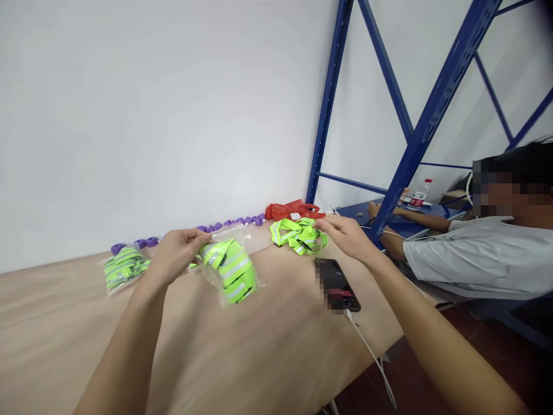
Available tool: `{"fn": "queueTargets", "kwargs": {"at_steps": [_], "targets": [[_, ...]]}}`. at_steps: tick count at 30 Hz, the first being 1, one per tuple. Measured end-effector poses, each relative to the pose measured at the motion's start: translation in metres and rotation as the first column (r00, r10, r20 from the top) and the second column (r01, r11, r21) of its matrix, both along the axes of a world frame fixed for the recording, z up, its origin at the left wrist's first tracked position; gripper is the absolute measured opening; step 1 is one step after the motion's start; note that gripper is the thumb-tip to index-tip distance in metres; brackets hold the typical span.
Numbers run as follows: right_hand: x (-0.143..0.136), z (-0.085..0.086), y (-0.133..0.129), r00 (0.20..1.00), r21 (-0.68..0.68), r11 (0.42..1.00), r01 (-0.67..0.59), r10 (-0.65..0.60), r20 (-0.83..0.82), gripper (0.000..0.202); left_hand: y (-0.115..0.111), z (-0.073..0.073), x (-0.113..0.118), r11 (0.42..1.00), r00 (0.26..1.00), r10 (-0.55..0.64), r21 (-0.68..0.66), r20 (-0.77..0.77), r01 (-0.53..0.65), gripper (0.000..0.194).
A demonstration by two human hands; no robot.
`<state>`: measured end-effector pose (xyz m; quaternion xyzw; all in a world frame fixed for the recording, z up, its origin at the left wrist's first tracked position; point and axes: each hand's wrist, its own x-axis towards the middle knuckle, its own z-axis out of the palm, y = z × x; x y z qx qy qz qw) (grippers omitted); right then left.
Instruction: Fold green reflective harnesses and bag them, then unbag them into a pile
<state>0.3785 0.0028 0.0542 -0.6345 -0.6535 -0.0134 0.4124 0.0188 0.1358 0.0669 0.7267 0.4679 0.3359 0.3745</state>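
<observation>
My left hand [184,251] pinches the top edge of a clear plastic bag [233,271] with a folded neon-green reflective strap inside, held over the wooden table. At the right, my right hand [345,233] reaches over a loose pile of neon-green reflective straps [298,235], its fingertips at the pile's right edge. Whether those fingers grip a strap is too small to tell. Another bagged green strap [123,266] lies on the table left of my left hand.
A phone [337,285] with a white cable lies on the table [259,346]. Purple rolls [147,242] and a red plastic bag [294,208] line the wall. Right, beyond a blue metal frame [406,155], a person [484,253] sits by a bottle [419,196].
</observation>
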Motion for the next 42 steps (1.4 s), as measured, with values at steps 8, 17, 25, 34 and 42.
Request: {"fn": "queueTargets", "kwargs": {"at_steps": [8, 17, 25, 34, 42], "targets": [[0.084, -0.118, -0.023, 0.998, -0.262, 0.965, 0.016, -0.001, 0.057, 0.041, 0.063, -0.031, 0.038, 0.916, 0.961, 0.161, 0.396, -0.224, -0.061, 0.047], [0.083, -0.14, -0.008, 0.999, -0.385, 0.922, 0.034, -0.029, 0.02, 0.039, 0.072, -0.139, 0.072, 0.801, 0.765, -0.033, 0.44, -0.643, 0.405, 0.024], [0.082, -0.139, -0.045, 0.993, -0.299, 0.954, -0.021, -0.016, -0.121, 0.057, 0.099, -0.147, 0.08, 0.797, 0.764, 0.093, 0.507, -0.638, 0.327, 0.02], [0.076, -0.166, -0.077, 0.961, -0.209, 0.978, -0.018, -0.041, -0.273, 0.051, 0.097, -0.167, 0.083, 0.777, 0.819, 0.066, 0.544, -0.57, 0.316, 0.014], [0.078, -0.176, -0.073, 0.97, -0.193, 0.981, 0.027, -0.073, -0.233, 0.05, 0.066, -0.173, 0.116, 0.7, 0.814, 0.055, 0.604, -0.578, 0.381, 0.038]]}}
